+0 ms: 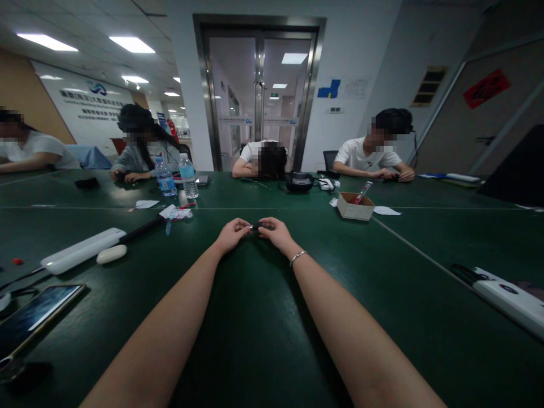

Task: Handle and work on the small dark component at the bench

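Observation:
Both my hands meet above the green table, pinching one small black object with a silvery end [255, 226] between them. Its kind is too small to tell. The fingertips of my left hand [232, 233] close on the silvery end, on the left side. My right hand [278, 233], with a silver bracelet at the wrist, pinches the black end from the right. The fingers cover part of the object.
The green table [250, 317] carries a smartphone [38, 317], a white power strip [87, 249], water bottles [187, 177], a small box [356, 209], a black headset [299, 181] and a white device [510, 294]. Several people sit along the far side.

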